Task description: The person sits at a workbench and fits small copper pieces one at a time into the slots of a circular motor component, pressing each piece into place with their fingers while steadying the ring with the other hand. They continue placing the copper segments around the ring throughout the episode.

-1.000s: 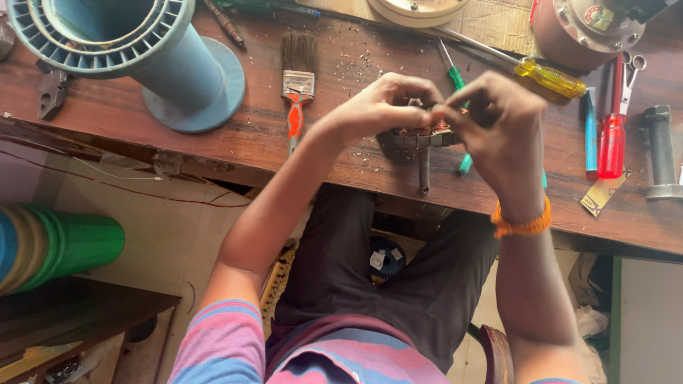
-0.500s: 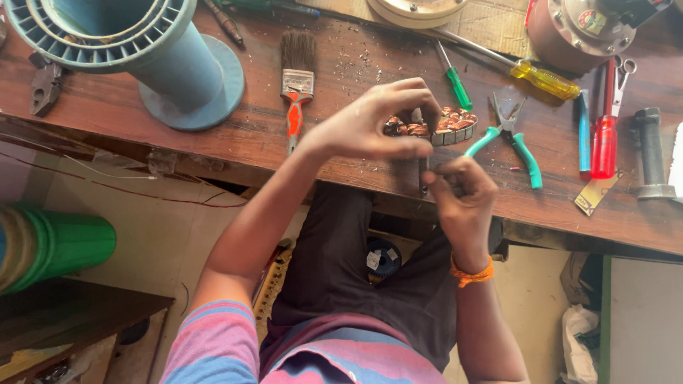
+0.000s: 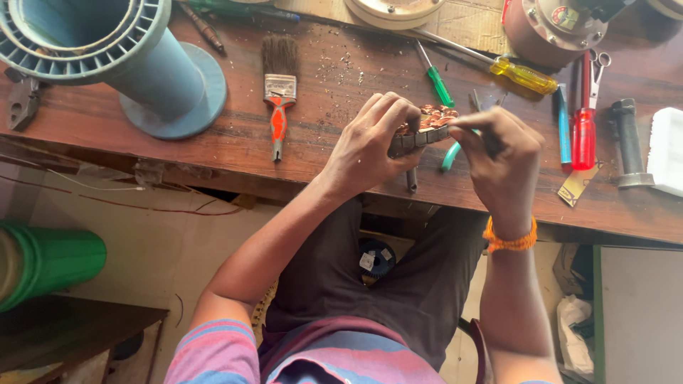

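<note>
Brown wooden worktop (image 3: 320, 153), pale blue ribbed spool (image 3: 107, 50), my paintbrush (image 3: 279, 89) orange-handled with dark bristles, green screwdriver (image 3: 435, 77), yellow-handled screwdriver (image 3: 523, 75), red screwdriver (image 3: 583, 135), copper-coloured windings (image 3: 434, 116), orange wristband (image 3: 509, 240), pink-and-blue striped shirt (image 3: 327, 355).

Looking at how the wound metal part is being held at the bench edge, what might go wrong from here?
The left hand grips the wound copper part close to the workbench edge, above the lap; a slip could perhaps drop it. The right hand works at its rim, so fine windings might get nicked. The teal-handled pliers lie partly hidden under the hands and could be knocked off.
</note>
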